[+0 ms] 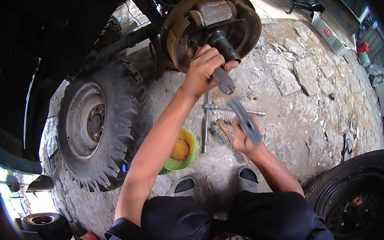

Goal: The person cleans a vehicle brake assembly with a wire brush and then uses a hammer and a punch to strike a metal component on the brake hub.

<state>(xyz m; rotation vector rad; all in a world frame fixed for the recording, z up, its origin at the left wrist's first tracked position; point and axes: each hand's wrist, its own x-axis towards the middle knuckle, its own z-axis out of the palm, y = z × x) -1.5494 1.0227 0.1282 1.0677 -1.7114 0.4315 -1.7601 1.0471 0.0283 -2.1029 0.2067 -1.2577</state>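
Note:
A rusty drum brake backing plate (169, 42) is at the top middle, with a brake shoe (216, 14), a coil spring and a dark axle stub (223, 46) sticking out toward me. My left hand (203, 68) is wrapped round a thick steel chisel (223, 80), close to the axle stub. The chisel's battered, shiny end points toward me; its other end is hidden behind my fingers and the brake parts. In my right hand (244, 138) is a hammer (247, 122), its head smeared by motion and a short distance below the chisel's end.
A cross-shaped lug wrench (207, 125), a wire brush (221, 132) and a green basin (193, 157) lie on rough stone ground before my feet. One large knobby tyre (126, 124) stands left; another wheel (328, 191) is lower right. A white crate (338, 45) sits far right.

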